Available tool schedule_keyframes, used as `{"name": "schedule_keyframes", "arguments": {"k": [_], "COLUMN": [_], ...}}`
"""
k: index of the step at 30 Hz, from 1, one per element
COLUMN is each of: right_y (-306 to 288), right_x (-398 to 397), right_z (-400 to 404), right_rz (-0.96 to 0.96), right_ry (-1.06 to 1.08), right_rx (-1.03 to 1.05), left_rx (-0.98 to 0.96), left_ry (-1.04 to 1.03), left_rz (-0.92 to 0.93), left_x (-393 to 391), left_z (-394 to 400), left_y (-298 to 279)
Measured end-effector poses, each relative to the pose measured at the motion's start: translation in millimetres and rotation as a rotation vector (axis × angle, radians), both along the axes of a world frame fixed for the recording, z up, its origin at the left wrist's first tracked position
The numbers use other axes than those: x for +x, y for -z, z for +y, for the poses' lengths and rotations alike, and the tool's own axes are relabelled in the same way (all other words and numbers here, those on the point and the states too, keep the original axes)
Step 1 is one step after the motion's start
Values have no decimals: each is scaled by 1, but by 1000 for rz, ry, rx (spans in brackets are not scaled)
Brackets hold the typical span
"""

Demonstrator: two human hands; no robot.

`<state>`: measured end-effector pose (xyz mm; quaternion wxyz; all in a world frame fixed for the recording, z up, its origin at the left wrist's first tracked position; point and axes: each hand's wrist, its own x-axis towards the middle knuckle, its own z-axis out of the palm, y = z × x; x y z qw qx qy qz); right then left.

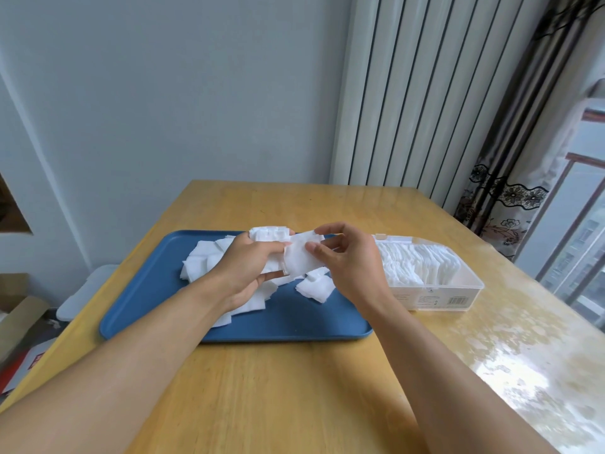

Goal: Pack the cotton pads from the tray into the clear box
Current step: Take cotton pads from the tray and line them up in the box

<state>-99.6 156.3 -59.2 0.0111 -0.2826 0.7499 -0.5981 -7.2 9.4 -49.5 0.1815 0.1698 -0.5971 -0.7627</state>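
Two hands share one small stack of cotton pads (299,262) above the blue tray (140,290) — left hand (248,267) gripping, right hand (343,257) pinching its edge. The clear box (458,286) lies just right — nearer the right hand, long axis running far-left to near-right.

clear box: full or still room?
Partly full. The clear box holds a row of upright cotton pads across most of its length; a gap shows at its right end.

A wooden table (294,388) carries a blue tray (137,309) and, beside it, a clear box (458,290)
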Motion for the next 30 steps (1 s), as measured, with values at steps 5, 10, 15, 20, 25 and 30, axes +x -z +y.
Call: {"name": "schedule_keyframes", "arguments": {"k": [5, 10, 15, 20, 25, 30], "right_y": [-1, -1, -2, -1, -10, -13], "right_x": [1, 3, 2, 3, 2, 4], "right_z": [0, 0, 3, 1, 7, 8], "right_rz": [-62, -57, -134, -296, -28, 117], "right_ry": [3, 18, -9, -113, -55, -196], "right_rx": [-40, -12, 12, -98, 52, 256], "left_rx": [80, 88, 73, 187, 148, -28], "left_ry": [17, 90, 46, 89, 131, 168], "left_rz": [8, 29, 37, 46, -49, -107], "left_x": [0, 2, 2, 2, 4, 6], "left_z": [4, 7, 9, 10, -2, -9], "left_y": [0, -1, 3, -2, -6, -5]}}
